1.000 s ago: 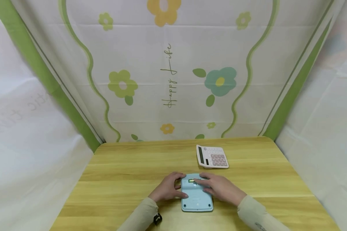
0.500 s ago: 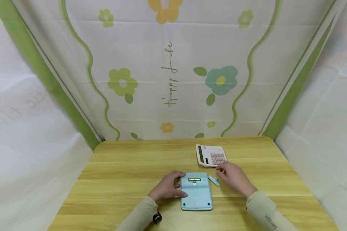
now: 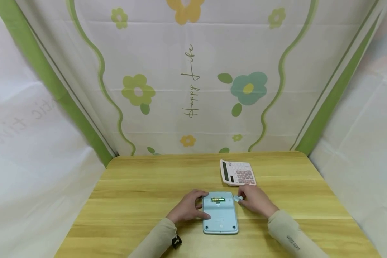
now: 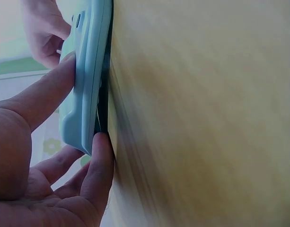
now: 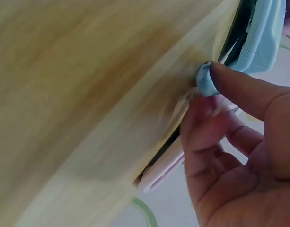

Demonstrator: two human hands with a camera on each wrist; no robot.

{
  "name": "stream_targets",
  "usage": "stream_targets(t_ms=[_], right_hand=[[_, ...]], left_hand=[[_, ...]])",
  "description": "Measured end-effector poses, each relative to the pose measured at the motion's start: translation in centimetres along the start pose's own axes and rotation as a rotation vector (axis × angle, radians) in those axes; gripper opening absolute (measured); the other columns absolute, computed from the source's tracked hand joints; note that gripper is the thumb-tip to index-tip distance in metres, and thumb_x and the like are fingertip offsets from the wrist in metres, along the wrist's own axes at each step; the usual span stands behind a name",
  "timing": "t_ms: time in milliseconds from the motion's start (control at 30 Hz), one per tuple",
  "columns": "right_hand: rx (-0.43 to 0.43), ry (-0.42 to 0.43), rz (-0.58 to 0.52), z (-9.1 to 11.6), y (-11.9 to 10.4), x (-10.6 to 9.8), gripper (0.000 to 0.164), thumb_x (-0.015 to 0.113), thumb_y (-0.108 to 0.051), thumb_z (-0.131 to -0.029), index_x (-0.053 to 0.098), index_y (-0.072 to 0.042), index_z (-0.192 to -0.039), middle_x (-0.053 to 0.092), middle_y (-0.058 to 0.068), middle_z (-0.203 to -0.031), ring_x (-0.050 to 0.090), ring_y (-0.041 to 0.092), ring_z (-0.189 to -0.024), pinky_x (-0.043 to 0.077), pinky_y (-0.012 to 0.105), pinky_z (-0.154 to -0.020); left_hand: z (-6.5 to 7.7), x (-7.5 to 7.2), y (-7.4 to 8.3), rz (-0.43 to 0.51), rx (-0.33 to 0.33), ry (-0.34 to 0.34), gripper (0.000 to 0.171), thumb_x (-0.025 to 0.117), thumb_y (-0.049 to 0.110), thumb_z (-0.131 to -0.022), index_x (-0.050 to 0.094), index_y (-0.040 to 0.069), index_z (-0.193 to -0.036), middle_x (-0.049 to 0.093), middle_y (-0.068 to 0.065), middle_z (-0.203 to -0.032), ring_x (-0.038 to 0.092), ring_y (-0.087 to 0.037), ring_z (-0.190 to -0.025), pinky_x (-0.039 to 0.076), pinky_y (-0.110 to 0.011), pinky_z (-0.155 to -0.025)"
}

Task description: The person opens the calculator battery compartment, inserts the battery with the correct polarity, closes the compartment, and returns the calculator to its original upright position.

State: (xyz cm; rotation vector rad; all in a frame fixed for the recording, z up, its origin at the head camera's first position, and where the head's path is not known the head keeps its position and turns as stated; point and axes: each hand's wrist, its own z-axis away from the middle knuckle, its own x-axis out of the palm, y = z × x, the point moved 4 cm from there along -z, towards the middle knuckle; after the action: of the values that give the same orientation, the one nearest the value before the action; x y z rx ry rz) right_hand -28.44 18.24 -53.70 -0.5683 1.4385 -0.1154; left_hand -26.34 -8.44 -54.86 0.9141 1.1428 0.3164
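Observation:
A light blue calculator (image 3: pixel 220 216) lies face down on the table, its battery slot uncovered with a green battery (image 3: pixel 218 200) inside. My left hand (image 3: pixel 188 206) grips its left edge, thumb on the back; the left wrist view shows fingertips (image 4: pixel 102 142) tucked at the underside. Just right of the calculator, my right hand (image 3: pixel 256 200) pinches a small light blue battery cover (image 3: pixel 237 198) between thumb and fingers. In the right wrist view the cover (image 5: pixel 206 79) is partly hidden by the fingers.
A white and pink calculator (image 3: pixel 238 173) lies face up behind the right hand, close to its knuckles. The wooden table (image 3: pixel 142 186) ends at a hanging white flowered cloth (image 3: pixel 167 118), with more cloth on both sides.
The right hand moved off the calculator to the right, where the loose cover lay on the table, then picked the cover up. The left hand keeps its hold.

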Motion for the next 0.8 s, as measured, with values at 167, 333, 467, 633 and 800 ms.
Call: stream_targets(t_ms=[167, 333, 467, 633, 800], right_hand=[[0.002, 0.020, -0.041, 0.2, 0.2, 0.0, 0.017, 0.083, -0.006, -0.083, 0.070, -0.016, -0.082, 0.060, -0.005, -0.075, 0.052, 0.013, -0.072, 0.048, 0.033, -0.068], [0.025, 0.040, -0.126, 0.4, 0.6, -0.5, 0.012, 0.081, -0.007, -0.086, 0.074, -0.017, -0.087, 0.064, -0.006, -0.080, 0.055, 0.011, -0.073, 0.050, 0.028, -0.067], [0.025, 0.051, -0.217, 0.7, 0.6, -1.3, 0.004, 0.079, -0.015, -0.091, 0.078, -0.018, -0.094, 0.069, -0.005, -0.087, 0.059, 0.009, -0.075, 0.052, 0.025, -0.065], [-0.067, 0.090, -0.291, 1.0, 0.3, -2.2, 0.006, 0.079, -0.020, -0.092, 0.082, -0.019, -0.098, 0.073, -0.005, -0.093, 0.063, 0.006, -0.082, 0.056, 0.021, -0.073], [-0.171, 0.130, -0.350, 1.2, -0.5, -2.8, 0.010, 0.082, -0.018, -0.089, 0.084, -0.022, -0.099, 0.074, -0.009, -0.094, 0.063, 0.004, -0.084, 0.057, 0.020, -0.073]], left_hand=[[0.0, 0.0, 0.0, -0.003, -0.005, -0.007, 0.082, 0.093, 0.032, -0.077, 0.057, 0.012, -0.147, 0.052, -0.007, -0.151, 0.050, -0.028, -0.140, 0.049, -0.037, -0.113], [-0.1, 0.1, 0.0, 0.016, 0.008, -0.010, 0.082, 0.093, 0.030, -0.077, 0.056, 0.010, -0.148, 0.052, -0.007, -0.149, 0.050, -0.028, -0.140, 0.053, -0.030, -0.108], [-0.1, 0.2, -0.1, 0.025, 0.017, -0.009, 0.082, 0.094, 0.029, -0.077, 0.056, 0.010, -0.148, 0.052, -0.008, -0.149, 0.050, -0.029, -0.139, 0.054, -0.027, -0.105], [-0.2, 0.2, -0.3, 0.026, 0.013, -0.005, 0.083, 0.094, 0.030, -0.077, 0.056, 0.010, -0.148, 0.051, -0.008, -0.151, 0.049, -0.028, -0.141, 0.053, -0.027, -0.106], [-0.2, 0.2, -0.4, 0.038, 0.013, -0.006, 0.082, 0.094, 0.028, -0.077, 0.056, 0.010, -0.148, 0.051, -0.008, -0.151, 0.049, -0.029, -0.141, 0.054, -0.025, -0.104]])
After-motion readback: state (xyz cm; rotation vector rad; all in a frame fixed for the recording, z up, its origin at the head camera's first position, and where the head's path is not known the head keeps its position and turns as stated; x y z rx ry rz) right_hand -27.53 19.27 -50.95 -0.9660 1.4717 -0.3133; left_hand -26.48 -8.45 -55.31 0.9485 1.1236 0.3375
